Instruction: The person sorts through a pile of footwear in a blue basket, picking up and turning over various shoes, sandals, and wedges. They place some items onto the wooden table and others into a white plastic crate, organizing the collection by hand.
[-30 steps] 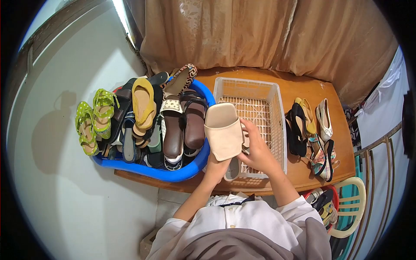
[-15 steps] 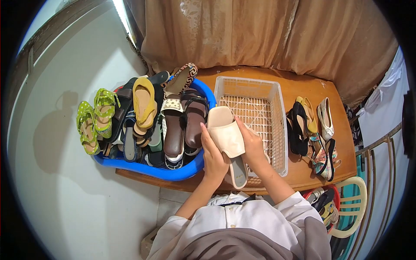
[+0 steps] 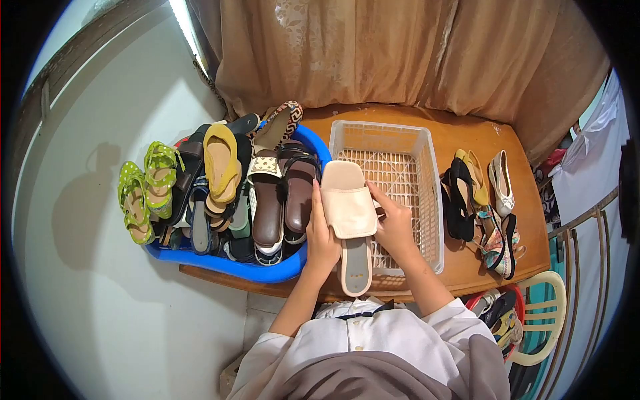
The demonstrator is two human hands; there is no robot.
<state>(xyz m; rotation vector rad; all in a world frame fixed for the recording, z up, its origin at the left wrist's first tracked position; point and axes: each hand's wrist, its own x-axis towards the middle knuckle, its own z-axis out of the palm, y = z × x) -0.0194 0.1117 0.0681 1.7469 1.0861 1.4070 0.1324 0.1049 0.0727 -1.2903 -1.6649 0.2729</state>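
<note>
A cream slide sandal (image 3: 350, 210) with a wide strap and grey insole is held between both hands, toe pointing away from me. My left hand (image 3: 323, 233) grips its left edge by the strap. From the opposite side, my right hand (image 3: 395, 227) closes on the right edge, where part of its fingers is hidden. Behind the sandal stands a clear plastic basket (image 3: 433, 200) with a lattice bottom. To the left, a blue tub (image 3: 267, 272) is heaped with shoes, among them brown slides (image 3: 268, 213), a yellow sandal (image 3: 221, 163) and green polka-dot sandals (image 3: 135, 203).
On the table's right side (image 3: 527, 247) are black shoes (image 3: 460, 200), yellow flats (image 3: 477, 179), white flats (image 3: 502, 183) and patterned wedges (image 3: 497, 243). A cream plastic chair (image 3: 557, 310) and a red container of shoes (image 3: 517, 300) stand lower right. A brown curtain (image 3: 373, 53) hangs behind.
The sandal has turned from a slant to nearly straight, its heel swinging left. Both hands shifted slightly right with it, still holding it.
</note>
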